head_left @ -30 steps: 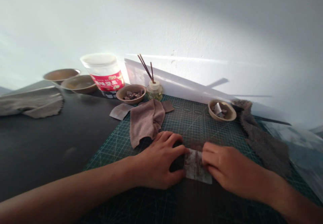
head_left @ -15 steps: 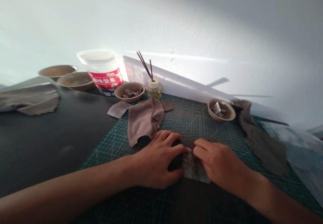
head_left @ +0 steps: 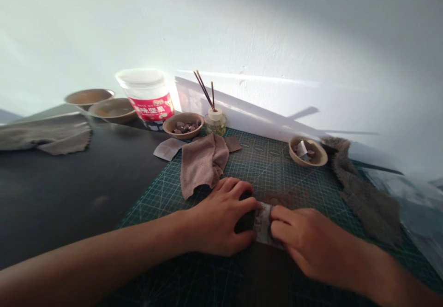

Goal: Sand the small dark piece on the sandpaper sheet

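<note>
A small greyish, stained sheet point(head_left: 263, 224) lies flat on the green cutting mat point(head_left: 256, 171). My left hand point(head_left: 224, 219) rests at its left edge, fingers spread and bent, with the index fingertip and thumb touching the sheet. On the sheet's right part, my right hand point(head_left: 304, 233) has its fingers curled and pressed together; whatever they pinch, if anything, is hidden beneath them. A crumpled brown cloth point(head_left: 202, 162) lies just beyond my left hand.
Behind are a bowl of stones point(head_left: 183, 126), a reed diffuser point(head_left: 215, 120) and a red-labelled tub point(head_left: 148, 99). Another bowl point(head_left: 308, 152) and a fuzzy dark cloth point(head_left: 367, 201) lie right. Two bowls and a grey cloth point(head_left: 65, 134) are at left.
My right hand has moved toward me along the sheet, uncovering its top right part. My left hand keeps its place on the sheet. The whole view has shifted slightly.
</note>
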A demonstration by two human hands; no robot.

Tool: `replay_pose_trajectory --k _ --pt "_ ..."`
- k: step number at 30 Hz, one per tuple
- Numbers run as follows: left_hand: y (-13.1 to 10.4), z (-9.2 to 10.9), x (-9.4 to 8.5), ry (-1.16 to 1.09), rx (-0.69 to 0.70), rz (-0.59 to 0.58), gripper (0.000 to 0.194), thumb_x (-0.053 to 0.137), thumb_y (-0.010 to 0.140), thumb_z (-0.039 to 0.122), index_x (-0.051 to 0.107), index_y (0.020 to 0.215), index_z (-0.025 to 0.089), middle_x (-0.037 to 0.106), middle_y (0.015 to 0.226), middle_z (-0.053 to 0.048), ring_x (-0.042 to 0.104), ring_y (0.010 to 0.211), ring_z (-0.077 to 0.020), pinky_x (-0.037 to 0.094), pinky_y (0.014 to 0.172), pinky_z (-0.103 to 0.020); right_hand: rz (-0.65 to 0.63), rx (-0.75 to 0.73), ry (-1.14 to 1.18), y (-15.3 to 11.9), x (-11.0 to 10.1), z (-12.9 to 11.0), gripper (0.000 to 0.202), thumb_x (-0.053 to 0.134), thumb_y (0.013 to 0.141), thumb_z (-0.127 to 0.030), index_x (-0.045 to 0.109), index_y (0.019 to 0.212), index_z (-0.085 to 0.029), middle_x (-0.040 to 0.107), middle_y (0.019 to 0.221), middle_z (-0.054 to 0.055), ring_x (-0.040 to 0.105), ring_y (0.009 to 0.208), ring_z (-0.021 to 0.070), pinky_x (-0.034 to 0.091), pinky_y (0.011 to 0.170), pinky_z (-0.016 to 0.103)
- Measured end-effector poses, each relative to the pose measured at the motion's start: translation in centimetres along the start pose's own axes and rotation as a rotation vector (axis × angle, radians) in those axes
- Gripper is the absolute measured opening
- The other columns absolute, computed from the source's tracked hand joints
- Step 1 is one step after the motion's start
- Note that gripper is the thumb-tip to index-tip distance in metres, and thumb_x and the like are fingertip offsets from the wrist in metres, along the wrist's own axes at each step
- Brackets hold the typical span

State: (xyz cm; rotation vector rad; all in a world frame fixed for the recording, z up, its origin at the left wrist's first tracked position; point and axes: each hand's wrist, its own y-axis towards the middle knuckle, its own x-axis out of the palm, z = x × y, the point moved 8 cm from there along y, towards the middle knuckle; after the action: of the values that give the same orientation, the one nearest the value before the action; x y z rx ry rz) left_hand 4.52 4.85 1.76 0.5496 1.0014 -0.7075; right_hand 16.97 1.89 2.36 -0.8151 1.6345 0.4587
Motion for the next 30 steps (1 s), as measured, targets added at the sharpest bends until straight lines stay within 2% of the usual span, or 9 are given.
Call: replay_pose_trajectory --k 4,6,11,14,16,20,25,28,30 --pt "0.0 0.1 -0.1 0.01 -0.003 0.007 0.049 0.072 0.081 0.04 0.063 0.128 0.029 0.051 0.133 -0.01 0.045 0.127 -0.0364 0.034 0.112 -0.059 0.126 0.081 -0.064 0.1 -0.9 0.8 0.025 0.053 0.085 -0.001 0.061 0.097 -0.022 0.065 0.106 0.002 0.061 0.085 0.0198 0.041 0.073 0.033" --pt "0.1 0.0 -0.1 0.011 -0.005 0.018 0.048 0.072 0.082 0.041 0.063 0.128 0.029 0.051 0.133 -0.009 0.044 0.128 -0.0366 0.034 0.112 -0.059 0.096 0.103 -0.077 0.1 -0.9 1.0 0.021 0.053 0.088 -0.004 0.061 0.093 -0.022 0.065 0.102 0.002 0.061 0.081 0.0191 0.04 0.071 0.033" --pt "0.0 0.1 -0.1 0.004 0.004 0.019 0.047 0.072 0.082 0.042 0.064 0.126 0.029 0.052 0.131 -0.009 0.046 0.126 -0.0356 0.035 0.112 -0.057 0.052 -0.071 0.033 0.0 -0.4 -0.8 0.025 0.057 0.084 -0.002 0.062 0.097 -0.024 0.066 0.105 0.0 0.062 0.088 0.0186 0.042 0.074 0.031" --pt "-0.1 0.0 -0.2 0.017 -0.002 0.022 0.047 0.073 0.081 0.042 0.064 0.125 0.029 0.053 0.131 -0.009 0.046 0.127 -0.036 0.036 0.112 -0.058 0.144 0.068 -0.027 0.1 -1.1 0.8 0.021 0.053 0.088 -0.002 0.062 0.093 -0.021 0.065 0.102 0.003 0.061 0.086 0.0186 0.042 0.075 0.032" --pt "0.0 0.0 -0.2 0.024 -0.008 0.026 0.046 0.073 0.08 0.043 0.065 0.124 0.029 0.052 0.132 -0.009 0.046 0.126 -0.0364 0.037 0.111 -0.058 0.107 0.106 -0.012 0.0 -1.0 1.5 0.017 0.053 0.09 -0.005 0.061 0.088 -0.02 0.063 0.098 0.002 0.06 0.081 0.0165 0.042 0.071 0.031" --pt "0.0 0.1 -0.2 0.011 0.001 0.019 0.046 0.072 0.081 0.042 0.065 0.124 0.028 0.052 0.132 -0.009 0.047 0.125 -0.0357 0.037 0.111 -0.057 0.039 -0.065 0.106 0.0 -0.1 -0.3 0.025 0.056 0.086 -0.002 0.062 0.097 -0.023 0.065 0.105 0.0 0.062 0.09 0.0168 0.043 0.074 0.029" --pt "0.1 0.0 -0.1 0.007 -0.002 0.03 0.049 0.071 0.081 0.042 0.063 0.128 0.029 0.052 0.131 -0.009 0.045 0.127 -0.0353 0.035 0.112 -0.058 0.125 0.142 -0.024 0.1 -0.8 1.5 0.02 0.05 0.091 -0.003 0.06 0.09 -0.02 0.063 0.099 0.002 0.062 0.082 0.0178 0.043 0.073 0.031" --pt "0.0 0.0 -0.1 0.006 -0.005 0.029 0.048 0.073 0.08 0.042 0.064 0.126 0.029 0.052 0.132 -0.008 0.046 0.126 -0.035 0.036 0.112 -0.057 0.032 0.038 0.046 0.1 -0.2 0.8 0.022 0.054 0.087 -0.003 0.06 0.094 -0.022 0.064 0.103 0.001 0.062 0.084 0.0173 0.044 0.073 0.03" --pt "0.0 0.0 -0.1 0.009 -0.005 0.03 0.048 0.074 0.079 0.041 0.064 0.125 0.029 0.052 0.132 -0.008 0.047 0.125 -0.0352 0.037 0.112 -0.057 0.066 -0.012 0.067 0.1 -0.2 0.2 0.027 0.054 0.086 -0.001 0.061 0.099 -0.023 0.065 0.107 0.001 0.063 0.088 0.0178 0.045 0.075 0.03"
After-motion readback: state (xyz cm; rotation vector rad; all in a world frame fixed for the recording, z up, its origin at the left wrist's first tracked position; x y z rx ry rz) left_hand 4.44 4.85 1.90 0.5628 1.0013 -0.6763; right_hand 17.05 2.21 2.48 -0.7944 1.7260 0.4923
